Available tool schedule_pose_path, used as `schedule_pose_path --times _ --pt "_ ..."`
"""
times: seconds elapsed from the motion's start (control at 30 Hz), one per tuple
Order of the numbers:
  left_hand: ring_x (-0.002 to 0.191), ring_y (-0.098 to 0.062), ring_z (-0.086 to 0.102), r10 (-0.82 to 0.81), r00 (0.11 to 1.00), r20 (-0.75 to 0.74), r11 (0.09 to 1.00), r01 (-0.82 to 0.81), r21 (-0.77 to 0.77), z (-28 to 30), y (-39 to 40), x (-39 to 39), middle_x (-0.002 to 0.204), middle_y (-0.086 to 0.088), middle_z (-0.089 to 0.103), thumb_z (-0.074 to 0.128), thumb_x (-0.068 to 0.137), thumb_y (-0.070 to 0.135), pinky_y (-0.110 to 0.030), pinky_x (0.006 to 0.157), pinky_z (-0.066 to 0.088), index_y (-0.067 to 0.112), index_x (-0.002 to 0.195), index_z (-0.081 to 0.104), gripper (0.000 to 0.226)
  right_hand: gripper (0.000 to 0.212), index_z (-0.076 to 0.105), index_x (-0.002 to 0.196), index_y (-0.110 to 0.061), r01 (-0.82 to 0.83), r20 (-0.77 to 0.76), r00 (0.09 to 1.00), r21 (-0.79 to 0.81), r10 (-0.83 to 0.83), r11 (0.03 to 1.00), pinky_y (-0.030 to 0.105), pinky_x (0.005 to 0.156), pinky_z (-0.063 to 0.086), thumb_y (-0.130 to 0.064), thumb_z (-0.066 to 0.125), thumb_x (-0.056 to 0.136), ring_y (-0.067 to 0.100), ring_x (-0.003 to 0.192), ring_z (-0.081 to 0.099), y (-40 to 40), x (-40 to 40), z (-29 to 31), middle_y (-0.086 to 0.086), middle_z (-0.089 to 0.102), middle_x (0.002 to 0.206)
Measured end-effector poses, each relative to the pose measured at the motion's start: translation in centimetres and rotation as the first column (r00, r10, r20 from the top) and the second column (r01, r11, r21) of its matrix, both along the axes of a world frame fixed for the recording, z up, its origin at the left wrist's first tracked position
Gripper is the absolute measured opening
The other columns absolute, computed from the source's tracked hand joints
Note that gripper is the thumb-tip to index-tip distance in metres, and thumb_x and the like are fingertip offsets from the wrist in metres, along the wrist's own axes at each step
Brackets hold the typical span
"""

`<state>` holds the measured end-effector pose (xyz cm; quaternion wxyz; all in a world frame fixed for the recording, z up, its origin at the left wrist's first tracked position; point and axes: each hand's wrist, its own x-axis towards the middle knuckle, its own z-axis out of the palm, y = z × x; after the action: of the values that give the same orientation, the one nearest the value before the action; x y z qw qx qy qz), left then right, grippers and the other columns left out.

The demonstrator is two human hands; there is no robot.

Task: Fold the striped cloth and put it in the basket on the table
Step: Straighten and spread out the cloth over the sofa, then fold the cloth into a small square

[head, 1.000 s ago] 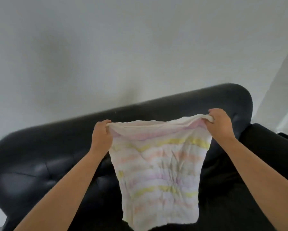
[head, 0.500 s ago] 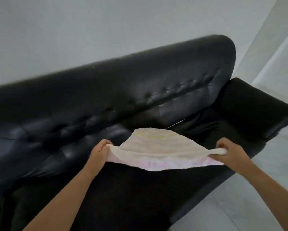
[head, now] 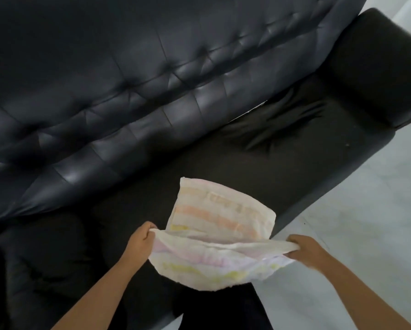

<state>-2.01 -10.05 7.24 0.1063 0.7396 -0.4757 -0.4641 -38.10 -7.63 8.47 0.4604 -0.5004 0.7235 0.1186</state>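
Black tufted sofa (head: 152,96) fills most of the view, with pale floor (head: 366,210) to the right of the right hand. Both hands hold the cloth (head: 218,236) stretched between them, just above the seat's front edge. Left hand (head: 141,241) is closed, pinching one end of the fold; right hand (head: 305,252) is closed, gripping the other end. Beyond the hands, one half of the cloth lies out on the seat; the other half sags beneath them.
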Motion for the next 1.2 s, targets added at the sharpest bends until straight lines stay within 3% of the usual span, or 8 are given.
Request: schedule_pose_path --times 0.07,0.17,0.3,0.47,0.63,0.8,1.03,1.2 --pt "0.072 -0.019 0.046 -0.012 1.000 0.006 0.999 0.012 -0.037 -1.6 -2.4 -0.7 0.072 -0.002 0.047 0.034 0.089 -0.003 -0.023 0.057 0.035 0.018 0.070 0.047 0.032 0.027 0.046 0.056 -0.023 0.177 0.076 0.981 -0.001 -0.176 0.984 0.018 0.051 0.028 -0.013 0.063 0.074 0.017 0.063 0.046 -0.8 -0.4 -1.6 -0.004 0.046 0.060" --pt "0.072 -0.018 0.047 -0.048 0.999 0.017 0.991 0.050 -0.123 -4.2 -6.9 -2.6 0.076 -0.004 0.048 0.035 0.090 -0.001 -0.024 0.061 0.037 0.009 0.083 0.050 0.019 0.002 0.048 0.056 -0.022 0.366 0.161 0.921 -0.045 -0.355 0.929 0.020 0.051 0.028 -0.023 0.050 0.056 0.012 0.056 0.042 -2.6 -1.1 -4.4 -0.001 0.048 0.058" --pt "0.079 -0.023 0.051 -0.151 0.987 0.058 0.965 0.160 -0.207 -8.8 -13.4 -6.2 0.078 -0.003 0.050 0.037 0.090 0.001 -0.022 0.061 0.037 0.009 0.087 0.050 0.016 0.008 0.056 0.074 -0.011 0.548 0.189 0.833 -0.147 -0.520 0.824 0.025 0.054 0.034 -0.012 0.063 0.078 0.027 0.071 0.048 -4.9 -3.1 -11.2 0.013 0.054 0.071" --pt "0.134 -0.031 0.027 -0.153 0.939 0.308 0.969 0.204 -0.140 -17.6 -18.4 -9.1 0.147 -0.019 0.024 0.048 0.090 0.017 -0.043 0.108 0.030 0.009 0.139 0.024 0.055 0.044 0.040 0.128 -0.004 0.773 0.118 0.621 -0.261 -0.775 0.579 0.049 0.093 0.045 -0.012 0.056 0.088 0.039 0.110 0.054 -7.8 -4.5 -20.1 0.021 0.056 0.123" --pt "0.139 -0.033 0.013 -0.126 0.922 0.366 0.971 0.039 0.235 -22.4 -10.5 -8.1 0.151 -0.017 0.015 0.057 0.083 0.039 -0.053 0.112 0.022 0.015 0.142 0.013 0.078 0.070 0.033 0.135 -0.006 0.875 0.053 0.478 0.067 -0.877 0.480 0.047 0.103 0.039 -0.027 0.070 0.079 0.036 0.124 0.045 -2.7 -1.0 -24.9 0.015 0.047 0.134" --pt "0.131 -0.037 0.023 -0.124 0.911 0.394 0.946 -0.012 0.325 -22.7 -6.5 -6.2 0.144 -0.016 0.020 0.073 0.069 0.041 -0.053 0.105 0.030 0.015 0.140 0.016 0.094 0.064 0.037 0.133 -0.007 0.901 0.085 0.344 0.251 -0.935 0.354 0.040 0.093 0.042 -0.019 0.070 0.079 0.032 0.116 0.050 0.8 1.5 -27.3 0.011 0.051 0.125" --pt "0.104 -0.031 0.053 0.164 0.971 0.173 0.954 -0.201 0.223 -22.2 -5.6 -7.2 0.101 -0.005 0.049 0.062 0.083 0.019 -0.031 0.078 0.039 0.004 0.122 0.041 0.047 0.034 0.055 0.110 0.010 0.826 0.095 0.557 0.038 -0.825 0.562 0.032 0.072 0.038 -0.015 0.059 0.087 0.031 0.087 0.054 -2.2 1.7 -25.0 0.012 0.054 0.089" --pt "0.103 -0.023 0.051 0.437 0.898 0.045 0.890 -0.439 0.121 -22.2 -7.6 -9.9 0.111 -0.003 0.049 0.063 0.083 0.020 -0.032 0.085 0.042 0.007 0.130 0.034 0.057 0.042 0.047 0.121 0.001 0.664 0.121 0.742 -0.275 -0.660 0.696 0.034 0.080 0.042 -0.024 0.056 0.089 0.033 0.098 0.055 -11.3 -1.0 -23.4 0.020 0.059 0.110"
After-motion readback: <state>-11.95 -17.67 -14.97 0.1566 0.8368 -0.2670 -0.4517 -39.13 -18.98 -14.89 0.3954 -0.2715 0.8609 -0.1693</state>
